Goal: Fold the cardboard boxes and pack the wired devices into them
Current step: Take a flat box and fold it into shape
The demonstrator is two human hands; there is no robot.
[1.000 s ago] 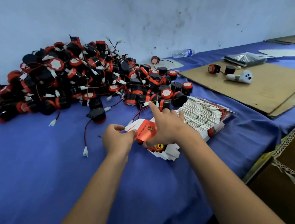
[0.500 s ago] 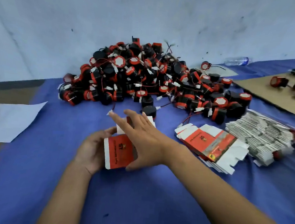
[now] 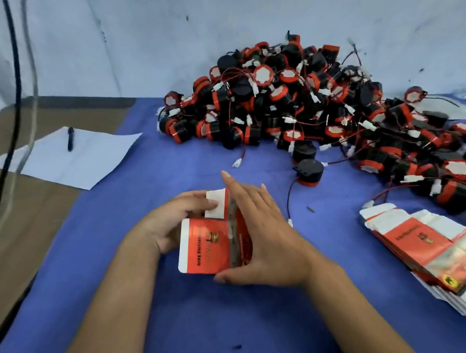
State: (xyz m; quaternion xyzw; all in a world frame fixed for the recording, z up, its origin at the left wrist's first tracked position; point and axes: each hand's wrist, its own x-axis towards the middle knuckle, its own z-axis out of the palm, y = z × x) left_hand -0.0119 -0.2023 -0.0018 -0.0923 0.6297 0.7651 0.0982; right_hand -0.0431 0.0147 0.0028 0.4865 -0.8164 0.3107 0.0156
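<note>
Red and white cardboard, one partly folded box (image 3: 209,247), sits between the two hands near the middle of the blue cloth-covered table (image 3: 159,323). The left hand (image 3: 166,224) grips the box from its left side, fingers curled behind the panel and the thumb pressing on a white flap at its top. The right hand (image 3: 263,234) lies against the box's right side with fingers straight and held together, pointing away from the person, and the thumb tucked under the box's lower right corner; the palm covers part of the red printed face.

Beyond the hands, against the pale wall, a large pile of wired devices (image 3: 315,113) spreads out, black round bodies with red bands, white caps and thin red and black leads ending in white plugs. One black device (image 3: 308,172) lies apart from the pile, just past the right hand's fingertips, its lead trailing down beside the hand. To the right, a fanned stack of flat boxes (image 3: 426,253) rests on the cloth, well apart from the hands. Far left, a pen (image 3: 70,138) lies on a white paper sheet (image 3: 68,160).
</note>
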